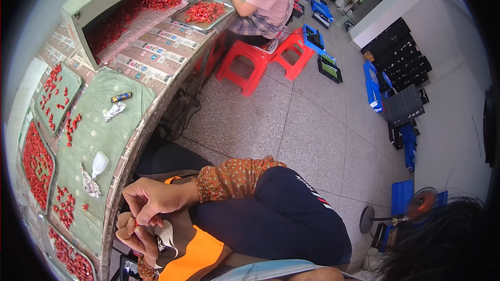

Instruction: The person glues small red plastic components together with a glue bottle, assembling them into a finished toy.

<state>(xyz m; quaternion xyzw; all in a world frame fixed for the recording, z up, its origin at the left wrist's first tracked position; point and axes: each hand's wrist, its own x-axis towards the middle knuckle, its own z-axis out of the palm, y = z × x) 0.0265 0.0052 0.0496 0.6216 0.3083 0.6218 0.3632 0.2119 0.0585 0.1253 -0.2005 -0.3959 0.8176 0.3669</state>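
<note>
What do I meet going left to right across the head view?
Middle left-edge tray → white bulb-shaped item → right hand → nearer red stool → black tray with green contents → tall black stack.

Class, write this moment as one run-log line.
right hand: pinching small red piece; left hand: pinching same piece; to the left: trays of red pieces

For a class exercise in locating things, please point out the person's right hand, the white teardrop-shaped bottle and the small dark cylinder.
Right hand (162, 198): head view, back of the hand.
White teardrop-shaped bottle (100, 163): head view, its rounded body.
Small dark cylinder (121, 97): head view, middle of its side.
</note>
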